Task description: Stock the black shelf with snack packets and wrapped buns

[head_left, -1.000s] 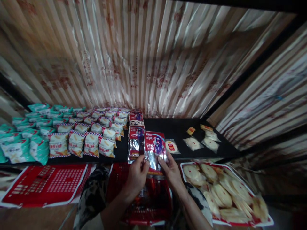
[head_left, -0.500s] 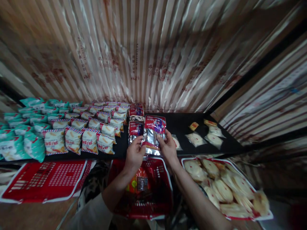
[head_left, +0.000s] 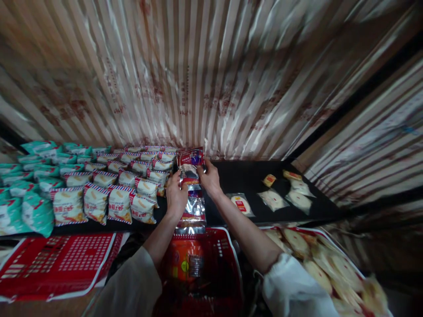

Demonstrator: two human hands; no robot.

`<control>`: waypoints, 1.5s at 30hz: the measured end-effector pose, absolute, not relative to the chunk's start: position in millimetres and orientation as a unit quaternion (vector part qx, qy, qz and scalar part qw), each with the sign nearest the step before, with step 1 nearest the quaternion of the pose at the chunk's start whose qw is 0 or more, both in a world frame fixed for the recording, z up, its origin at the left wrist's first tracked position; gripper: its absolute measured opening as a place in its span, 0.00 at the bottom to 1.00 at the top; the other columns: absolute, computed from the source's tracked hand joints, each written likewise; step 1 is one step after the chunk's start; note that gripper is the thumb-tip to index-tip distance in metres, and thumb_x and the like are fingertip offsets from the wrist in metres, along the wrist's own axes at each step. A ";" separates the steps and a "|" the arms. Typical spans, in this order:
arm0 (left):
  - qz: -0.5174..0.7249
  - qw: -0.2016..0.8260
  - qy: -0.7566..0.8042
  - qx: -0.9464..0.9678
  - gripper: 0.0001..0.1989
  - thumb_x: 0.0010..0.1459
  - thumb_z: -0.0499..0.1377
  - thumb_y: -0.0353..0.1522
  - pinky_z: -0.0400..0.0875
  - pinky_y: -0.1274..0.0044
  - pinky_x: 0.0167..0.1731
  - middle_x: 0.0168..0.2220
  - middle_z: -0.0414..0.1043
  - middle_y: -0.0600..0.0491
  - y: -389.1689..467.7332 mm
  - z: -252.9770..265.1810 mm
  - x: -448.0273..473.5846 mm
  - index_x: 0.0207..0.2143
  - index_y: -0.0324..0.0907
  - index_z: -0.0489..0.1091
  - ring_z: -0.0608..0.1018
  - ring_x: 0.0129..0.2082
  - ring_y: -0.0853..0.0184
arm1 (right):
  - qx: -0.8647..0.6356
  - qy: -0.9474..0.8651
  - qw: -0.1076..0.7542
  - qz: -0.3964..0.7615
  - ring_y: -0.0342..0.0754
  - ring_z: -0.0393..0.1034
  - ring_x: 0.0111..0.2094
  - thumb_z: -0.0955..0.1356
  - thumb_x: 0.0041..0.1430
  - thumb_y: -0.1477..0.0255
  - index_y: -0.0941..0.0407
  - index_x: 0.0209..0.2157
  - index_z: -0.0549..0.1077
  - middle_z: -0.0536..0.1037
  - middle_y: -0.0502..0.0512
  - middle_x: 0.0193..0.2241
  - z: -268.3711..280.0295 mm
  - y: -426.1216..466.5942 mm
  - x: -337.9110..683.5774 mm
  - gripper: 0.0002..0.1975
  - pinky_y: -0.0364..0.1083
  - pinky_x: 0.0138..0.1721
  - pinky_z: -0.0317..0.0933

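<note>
Left hand and right hand pinch a red packet; black shelf runs open rightward; below, red basket holds an orange pack.

Red "爱上虾" lettering on the front white bags

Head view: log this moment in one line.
left hand: holds red packet, left edge; right hand: holds same packet, right edge; place: over back of black shelf; beside: white snack bags; below shelf: red basket

Glossy foil-like packet, matt shelf, plastic baskets, shiny crinkled sheeting, cloth sleeves
</note>
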State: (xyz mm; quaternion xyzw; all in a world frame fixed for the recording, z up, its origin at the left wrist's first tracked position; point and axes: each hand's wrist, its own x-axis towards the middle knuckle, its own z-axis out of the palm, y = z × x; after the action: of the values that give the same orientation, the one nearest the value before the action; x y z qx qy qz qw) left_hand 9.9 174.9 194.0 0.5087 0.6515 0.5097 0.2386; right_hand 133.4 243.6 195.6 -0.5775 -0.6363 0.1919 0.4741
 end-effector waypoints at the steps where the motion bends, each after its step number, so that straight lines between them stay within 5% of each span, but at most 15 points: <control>1: 0.492 0.218 0.662 0.521 0.22 0.51 0.55 0.24 0.70 0.72 0.47 0.44 0.70 0.47 174.1 194.4 10.7 0.50 0.40 0.66 0.73 0.45 0.64 | -0.583 -0.640 0.467 0.182 0.51 0.69 0.42 0.63 0.54 0.69 0.57 0.45 0.72 0.77 0.56 0.39 192.9 245.1 132.7 0.17 0.51 0.48 0.59; 11: 0.388 0.151 0.708 0.571 0.19 0.55 0.52 0.25 0.66 0.71 0.51 0.45 0.70 0.46 168.3 193.7 12.8 0.48 0.39 0.69 0.72 0.47 0.61 | -0.630 -0.629 0.436 0.133 0.55 0.59 0.55 0.63 0.53 0.70 0.64 0.46 0.71 0.70 0.67 0.52 165.5 248.2 123.1 0.20 0.54 0.57 0.50; 21: 0.366 0.157 0.713 0.576 0.19 0.54 0.52 0.25 0.65 0.70 0.51 0.43 0.69 0.45 171.8 178.9 13.6 0.48 0.36 0.70 0.71 0.47 0.60 | -0.661 -0.637 0.370 0.141 0.56 0.61 0.52 0.61 0.55 0.69 0.61 0.52 0.66 0.72 0.62 0.48 159.4 242.6 121.9 0.23 0.53 0.53 0.55; 32: 0.389 0.099 0.690 0.602 0.19 0.55 0.50 0.26 0.61 0.66 0.55 0.51 0.68 0.44 178.2 162.6 15.3 0.48 0.35 0.69 0.66 0.52 0.57 | -0.649 -0.683 0.315 0.110 0.56 0.53 0.57 0.60 0.60 0.67 0.58 0.53 0.68 0.64 0.60 0.58 164.2 234.7 120.0 0.21 0.52 0.55 0.54; 45: 0.373 0.136 0.674 0.623 0.21 0.56 0.47 0.26 0.59 0.66 0.58 0.55 0.65 0.41 228.3 160.4 18.5 0.52 0.33 0.64 0.64 0.58 0.59 | -0.636 -0.678 0.347 0.125 0.54 0.57 0.57 0.59 0.61 0.67 0.59 0.54 0.67 0.68 0.62 0.54 154.2 237.3 122.6 0.22 0.53 0.55 0.54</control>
State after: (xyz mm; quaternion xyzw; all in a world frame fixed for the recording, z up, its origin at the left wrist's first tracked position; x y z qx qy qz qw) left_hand 18.5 228.3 160.4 0.6229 0.6740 0.3731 0.1361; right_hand 122.6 237.3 154.2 -0.6364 -0.6777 0.1253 0.3465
